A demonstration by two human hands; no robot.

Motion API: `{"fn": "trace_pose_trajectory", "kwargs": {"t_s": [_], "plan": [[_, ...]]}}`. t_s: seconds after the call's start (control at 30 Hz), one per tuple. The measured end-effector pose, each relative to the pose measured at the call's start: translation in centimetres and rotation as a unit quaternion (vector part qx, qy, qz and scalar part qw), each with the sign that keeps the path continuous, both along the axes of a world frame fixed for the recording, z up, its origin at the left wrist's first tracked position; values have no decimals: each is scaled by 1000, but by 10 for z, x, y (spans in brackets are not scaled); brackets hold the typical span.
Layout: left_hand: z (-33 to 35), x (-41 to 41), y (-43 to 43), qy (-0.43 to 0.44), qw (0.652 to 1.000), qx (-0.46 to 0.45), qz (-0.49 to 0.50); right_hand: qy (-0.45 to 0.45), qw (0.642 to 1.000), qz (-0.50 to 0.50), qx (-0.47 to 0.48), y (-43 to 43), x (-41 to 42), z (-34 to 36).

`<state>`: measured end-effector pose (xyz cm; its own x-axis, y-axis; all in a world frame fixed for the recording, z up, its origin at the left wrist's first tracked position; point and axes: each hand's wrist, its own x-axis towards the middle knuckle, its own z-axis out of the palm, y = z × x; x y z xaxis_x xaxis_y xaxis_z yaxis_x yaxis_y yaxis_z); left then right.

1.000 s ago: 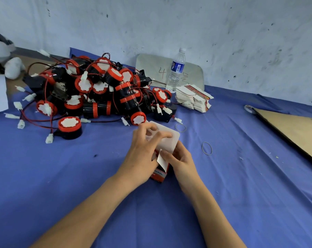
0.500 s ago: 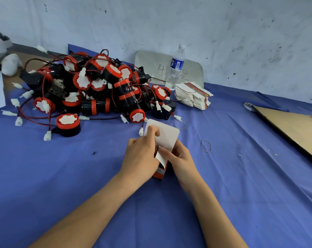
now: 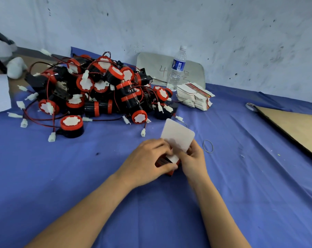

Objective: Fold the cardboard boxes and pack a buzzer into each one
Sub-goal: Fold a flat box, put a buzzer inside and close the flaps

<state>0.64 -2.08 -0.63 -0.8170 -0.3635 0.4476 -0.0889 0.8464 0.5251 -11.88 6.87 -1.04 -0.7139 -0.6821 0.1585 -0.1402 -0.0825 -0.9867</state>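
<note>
While low over the cloth [image 3: 80, 176], left hand [image 3: 148, 159] and right hand [image 3: 193, 159] curled tight around the box [image 3: 176, 142].

I see a blue tablecloth [image 3: 169, 221]; red-and-black, white-faced buzzers [image 3: 98, 90] at ten o'clock; a red box [image 3: 170, 173] with a white flap [image 3: 177, 138].

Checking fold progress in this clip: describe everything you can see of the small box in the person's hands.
The cardboard box is small, red outside and white inside, half folded. Its white lid flap, round-cornered, stands open, tilted away. The left hand grips its near side, thumb across the front; the right hand pinches the right edge. It sits low over the blue tablecloth; contents hidden.
</note>
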Motion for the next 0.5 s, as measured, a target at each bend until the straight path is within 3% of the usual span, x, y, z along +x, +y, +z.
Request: {"fn": "trace_pose_trajectory", "kwargs": {"t_s": [0.2,0.4,0.5], "plan": [[-6,-8,3,-27,999,-14,-20,51,994,-41,-83,10,8,14],[-8,-10,3,25,998,26,-43,139,988,-51,-49,7,10,8],[-12,-11,4,50,997,52,-28,136,988,-64,-37,8,7,7]]}}
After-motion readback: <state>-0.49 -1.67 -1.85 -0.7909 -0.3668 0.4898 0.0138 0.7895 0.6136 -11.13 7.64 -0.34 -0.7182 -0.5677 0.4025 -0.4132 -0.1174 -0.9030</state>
